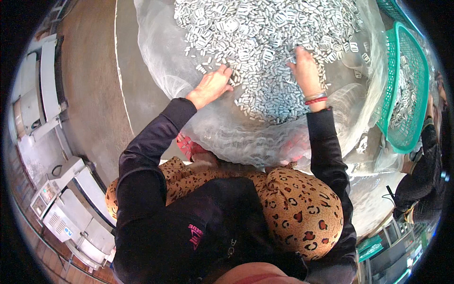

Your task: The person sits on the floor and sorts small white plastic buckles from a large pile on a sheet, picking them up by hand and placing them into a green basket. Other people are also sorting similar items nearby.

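Observation:
A wide heap of small silvery metal pieces (269,87) is spread on a sheer white mesh sheet (227,142) in front of me. Most are short rods; among them lie flat slotted buckles (231,24), thickest toward the far side. My left hand (213,85) rests at the heap's left edge, fingers bent, thumb apart, touching a few loose rods. On the right part of the heap, my right hand (306,73) reaches in with thumb and fingers spread. Neither hand visibly holds a piece. The undersides of the fingers are hidden.
At the right stands a green plastic basket (397,135) holding more metal pieces. Beside it is another person in dark sleeves (428,165). Grey metal machines (75,213) line the left side. My knees, in leopard-print trousers (302,213), are close to the mesh's near edge.

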Motion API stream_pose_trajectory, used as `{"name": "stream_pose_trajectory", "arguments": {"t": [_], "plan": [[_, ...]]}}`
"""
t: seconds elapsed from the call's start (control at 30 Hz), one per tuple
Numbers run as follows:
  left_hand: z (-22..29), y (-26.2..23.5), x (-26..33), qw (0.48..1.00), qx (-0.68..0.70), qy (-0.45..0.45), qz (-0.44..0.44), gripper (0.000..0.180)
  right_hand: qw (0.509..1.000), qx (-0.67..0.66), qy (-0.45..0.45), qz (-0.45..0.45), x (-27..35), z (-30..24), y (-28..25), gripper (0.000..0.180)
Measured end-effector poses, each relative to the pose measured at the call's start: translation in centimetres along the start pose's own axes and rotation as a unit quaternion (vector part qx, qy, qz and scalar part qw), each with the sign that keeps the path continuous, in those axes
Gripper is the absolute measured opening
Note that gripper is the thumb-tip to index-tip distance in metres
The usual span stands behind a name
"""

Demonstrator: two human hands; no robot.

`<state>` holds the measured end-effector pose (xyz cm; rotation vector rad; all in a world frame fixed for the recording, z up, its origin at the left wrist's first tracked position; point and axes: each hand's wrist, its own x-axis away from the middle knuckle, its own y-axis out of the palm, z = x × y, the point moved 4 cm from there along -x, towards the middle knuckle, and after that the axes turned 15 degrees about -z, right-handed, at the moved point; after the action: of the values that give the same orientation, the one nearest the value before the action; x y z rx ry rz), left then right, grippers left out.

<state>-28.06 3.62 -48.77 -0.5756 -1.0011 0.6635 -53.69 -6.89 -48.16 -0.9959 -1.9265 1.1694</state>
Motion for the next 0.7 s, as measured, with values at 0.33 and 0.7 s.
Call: {"name": "stream_pose_trajectory", "arguments": {"t": [0.33, 0.7], "plan": [[3.5, -9.1, -1.3, 0.736, 0.627, 0.23, -0.109, 0.008, 0.644, -0.749, 0.109, -0.112, 3.3, 0.5, -2.9, 0.024], [3.2, -4.3, -4.8, 0.987, -0.03, -0.001, 0.158, 0.031, 0.989, -0.011, 0.083, -0.122, 5.5, -1.6, 0.1, 0.019]]}}
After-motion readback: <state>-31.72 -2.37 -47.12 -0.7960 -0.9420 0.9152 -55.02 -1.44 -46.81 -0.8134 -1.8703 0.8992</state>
